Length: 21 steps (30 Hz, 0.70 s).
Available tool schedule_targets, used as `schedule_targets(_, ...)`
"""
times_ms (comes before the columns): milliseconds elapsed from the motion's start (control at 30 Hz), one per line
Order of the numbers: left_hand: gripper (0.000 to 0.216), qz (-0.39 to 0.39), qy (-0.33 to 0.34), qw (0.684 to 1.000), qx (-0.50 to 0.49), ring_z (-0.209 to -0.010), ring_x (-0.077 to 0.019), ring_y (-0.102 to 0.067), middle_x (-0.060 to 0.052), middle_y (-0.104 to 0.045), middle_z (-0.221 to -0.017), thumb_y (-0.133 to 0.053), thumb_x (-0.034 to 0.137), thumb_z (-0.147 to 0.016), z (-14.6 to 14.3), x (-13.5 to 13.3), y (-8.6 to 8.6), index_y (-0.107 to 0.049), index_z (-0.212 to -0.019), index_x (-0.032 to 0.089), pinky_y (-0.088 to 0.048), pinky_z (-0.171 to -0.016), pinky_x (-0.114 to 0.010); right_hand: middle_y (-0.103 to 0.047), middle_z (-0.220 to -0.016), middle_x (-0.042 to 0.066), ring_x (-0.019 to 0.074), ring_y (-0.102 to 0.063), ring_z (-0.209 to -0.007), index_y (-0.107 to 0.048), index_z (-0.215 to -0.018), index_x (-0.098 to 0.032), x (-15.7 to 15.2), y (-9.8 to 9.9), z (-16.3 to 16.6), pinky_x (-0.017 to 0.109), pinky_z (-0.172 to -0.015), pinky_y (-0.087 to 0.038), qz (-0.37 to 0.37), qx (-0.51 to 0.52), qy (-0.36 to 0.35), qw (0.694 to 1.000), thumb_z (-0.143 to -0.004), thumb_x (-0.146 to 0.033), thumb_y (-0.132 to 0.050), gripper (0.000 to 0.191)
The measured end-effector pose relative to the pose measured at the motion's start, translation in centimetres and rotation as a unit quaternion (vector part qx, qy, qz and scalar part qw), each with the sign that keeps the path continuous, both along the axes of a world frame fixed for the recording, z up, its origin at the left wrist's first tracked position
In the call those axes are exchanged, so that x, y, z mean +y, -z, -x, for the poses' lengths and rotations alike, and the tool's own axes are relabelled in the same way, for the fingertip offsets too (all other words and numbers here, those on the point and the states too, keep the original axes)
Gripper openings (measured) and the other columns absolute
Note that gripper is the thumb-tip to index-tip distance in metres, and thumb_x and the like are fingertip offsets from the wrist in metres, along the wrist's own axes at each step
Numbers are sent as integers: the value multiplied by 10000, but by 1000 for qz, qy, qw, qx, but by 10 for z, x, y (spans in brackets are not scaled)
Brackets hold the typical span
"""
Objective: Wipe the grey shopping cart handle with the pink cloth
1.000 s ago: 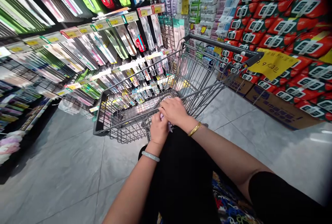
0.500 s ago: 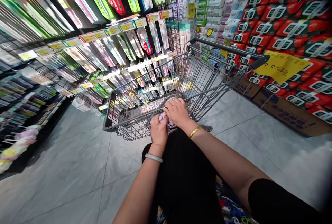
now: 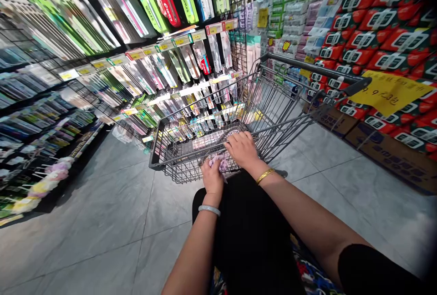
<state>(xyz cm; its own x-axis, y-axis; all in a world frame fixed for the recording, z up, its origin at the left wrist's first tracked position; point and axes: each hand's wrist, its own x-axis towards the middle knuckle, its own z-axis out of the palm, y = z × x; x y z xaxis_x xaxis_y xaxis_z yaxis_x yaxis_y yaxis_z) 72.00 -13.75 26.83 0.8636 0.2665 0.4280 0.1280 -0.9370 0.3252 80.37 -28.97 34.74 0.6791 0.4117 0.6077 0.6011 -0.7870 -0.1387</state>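
My left hand [image 3: 212,179] is closed around a small, crumpled lilac cloth-like thing [image 3: 221,164], just outside the near side of a grey wire shopping cart [image 3: 186,160]. What exactly the lilac thing is, I cannot make out. Over the cart's near top rail lies my right hand [image 3: 243,150], its fingers curled on the bar. The two hands are apart. A grey bangle [image 3: 209,210] circles my left wrist and a gold one [image 3: 265,176] my right. Inside the cart lies a pale patterned item [image 3: 208,140], partly hidden by the wires.
Racks of packaged toothbrushes [image 3: 177,65] stand behind the cart and to the left. At right, red and green packs [image 3: 392,35] are stacked on cardboard boxes [image 3: 385,151], with a yellow price sign [image 3: 389,92]. The cart's handle [image 3: 314,67] points right. Grey floor tiles [image 3: 112,222] lie below.
The hands were together at the lilac thing; now my right hand has moved away onto the cart rail, and the lilac thing shows more in my left. The view has shifted slightly left.
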Motion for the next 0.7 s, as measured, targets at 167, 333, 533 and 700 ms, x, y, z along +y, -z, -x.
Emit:
schedule_targets(167, 515, 38, -2, 999, -20, -1127, -289, -478, -111, -489, -1197, -569, 24, -738, 9, 2, -8, -714, -1159, 283, -448, -990, -438, -624, -946, 84, 242, -456, -934, -620, -1004, -191, -4, 0, 2, 402, -967, -266, 15, -6, -5, 1000, -1017, -415, -379, 329)
schedule_targets(333, 497, 25, 4, 998, -64, -1140, -293, -468, -116, -484, -1221, -583, 53, -751, 7, 0, -40, -684, -1190, 263, -434, -1009, -426, -615, -920, 84, 243, -447, -916, -624, -988, -189, -5, 1, 6, 401, -962, -264, 9, -10, 10, 1000, -1019, -425, -365, 351)
schedule_targets(533, 434, 58, -33, 997, 39, -1038, -276, -519, -118, -520, -1091, -544, 48, -771, 19, 11, -2, -682, -1150, 208, -479, -924, -417, -610, -912, 78, 238, -442, -912, -621, -970, -193, -9, 1, 9, 392, -967, -266, 15, -19, 11, 1000, -1020, -404, -370, 332)
schedule_targets(700, 469, 56, -5, 993, -100, -1143, -285, -488, -122, -476, -1198, -571, 41, -742, 29, 13, -31, -668, -1168, 211, -436, -1018, -428, -603, -904, 78, 240, -440, -909, -623, -977, -196, -12, 2, 12, 400, -967, -264, 17, -16, 19, 1000, -1014, -403, -378, 323)
